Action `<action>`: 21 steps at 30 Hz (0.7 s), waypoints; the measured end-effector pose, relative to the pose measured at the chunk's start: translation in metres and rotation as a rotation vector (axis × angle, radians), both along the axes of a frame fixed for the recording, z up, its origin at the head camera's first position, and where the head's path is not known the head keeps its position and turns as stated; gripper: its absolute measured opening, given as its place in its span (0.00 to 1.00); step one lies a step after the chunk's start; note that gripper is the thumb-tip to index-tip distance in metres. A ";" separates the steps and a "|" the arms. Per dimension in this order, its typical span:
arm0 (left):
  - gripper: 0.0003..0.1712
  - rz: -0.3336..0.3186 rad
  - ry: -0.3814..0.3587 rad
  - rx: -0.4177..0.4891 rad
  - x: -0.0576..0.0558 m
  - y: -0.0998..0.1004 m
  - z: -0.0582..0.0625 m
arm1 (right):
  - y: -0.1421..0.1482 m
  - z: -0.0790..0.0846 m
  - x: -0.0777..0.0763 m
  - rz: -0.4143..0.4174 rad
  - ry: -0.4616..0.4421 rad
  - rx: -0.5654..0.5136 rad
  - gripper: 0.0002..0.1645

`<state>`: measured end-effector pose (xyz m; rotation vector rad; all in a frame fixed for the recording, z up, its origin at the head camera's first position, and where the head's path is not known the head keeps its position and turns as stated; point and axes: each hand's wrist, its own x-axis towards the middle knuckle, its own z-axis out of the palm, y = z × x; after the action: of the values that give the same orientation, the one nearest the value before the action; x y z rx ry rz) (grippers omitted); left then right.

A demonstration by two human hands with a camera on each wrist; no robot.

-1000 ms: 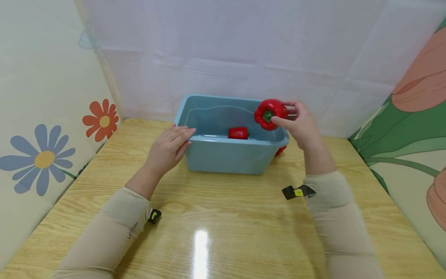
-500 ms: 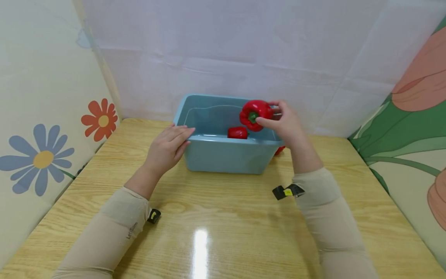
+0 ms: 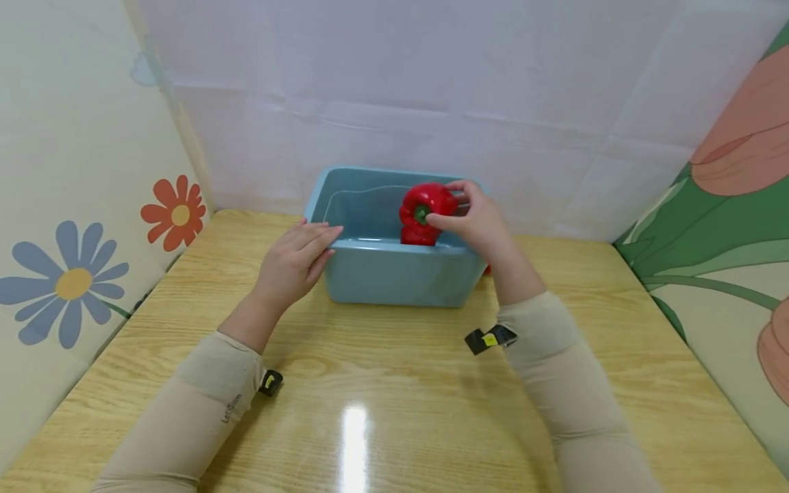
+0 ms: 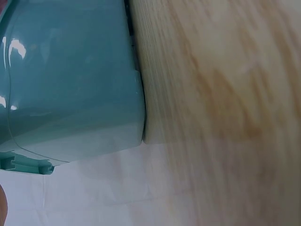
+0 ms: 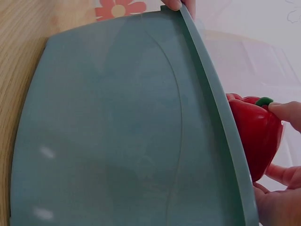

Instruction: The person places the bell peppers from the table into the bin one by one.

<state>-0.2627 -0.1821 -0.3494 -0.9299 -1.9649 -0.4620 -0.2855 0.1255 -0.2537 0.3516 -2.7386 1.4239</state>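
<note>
In the head view a red bell pepper (image 3: 431, 198) with a green stem is held by my right hand (image 3: 483, 222), thumb near the stem and fingers behind. It hangs over the opening of a light blue plastic bin (image 3: 401, 277). Just below it, partly covered, another red bell pepper (image 3: 418, 237) lies inside the bin. My left hand (image 3: 292, 263) holds the bin's left front corner, fingers over the rim and thumb against the outside. The right wrist view has the held pepper (image 5: 256, 134) just beyond the rim, pinched between thumb and fingers.
A bit of another red object (image 3: 487, 270) peeks out behind the bin's right end, mostly hidden by the right wrist. The bin stands on a wood-grain table (image 3: 401, 383) before a white sheet (image 3: 401, 82). Flower-patterned panels (image 3: 74, 171) flank the table.
My right hand has carried the bell pepper leftward and slightly down, from the bin's right end to above the pepper inside. The left hand has stayed on the rim.
</note>
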 end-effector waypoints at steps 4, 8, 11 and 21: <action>0.22 -0.001 0.007 0.000 -0.001 0.000 0.000 | -0.006 -0.001 0.001 0.018 0.011 -0.011 0.42; 0.22 0.004 0.005 -0.005 0.000 0.001 0.001 | -0.012 -0.001 0.003 0.018 0.003 0.000 0.41; 0.23 0.007 0.000 -0.009 0.001 0.001 0.002 | -0.017 0.000 0.003 0.009 -0.007 0.029 0.41; 0.24 0.000 0.005 -0.004 0.002 0.001 0.003 | -0.024 -0.002 0.003 0.049 -0.021 0.070 0.40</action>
<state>-0.2610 -0.1811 -0.3467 -0.9325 -1.9619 -0.4553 -0.2822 0.1015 -0.2559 0.4113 -2.8217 1.3524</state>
